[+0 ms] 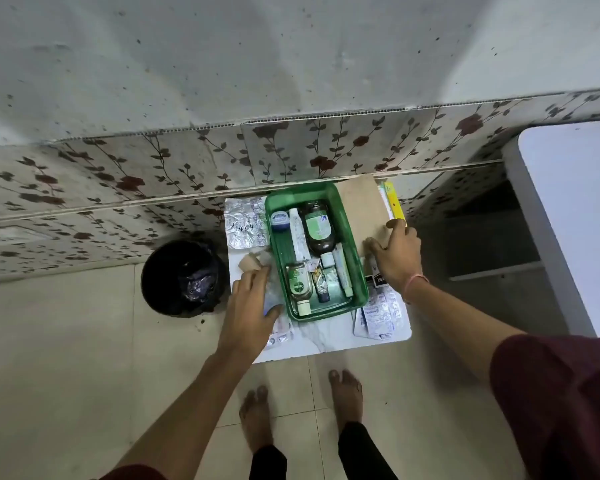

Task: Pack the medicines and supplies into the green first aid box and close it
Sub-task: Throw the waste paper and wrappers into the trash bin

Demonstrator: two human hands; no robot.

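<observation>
Setting: floral-tiled wall is backing a small white bench point(326, 344), with a black round waste bin point(184, 277) just beside it on the floor.
Box: green plastic first aid box point(357, 268) is sitting open mid-bench; bottles and tubes are lying flat inside, probably so a lid can shut over them.
Left hand point(248, 313): grip is half-curled, closing on clear wrapped supplies by the box's left wall; whether it has hold is unclear.
Right hand point(394, 254): fingers are spreading flat, unclenched, on a tan cardboard sheet point(359, 209), apparently steadying it.
Remaining: silver foil pill strips point(246, 221) are lying outside.
</observation>
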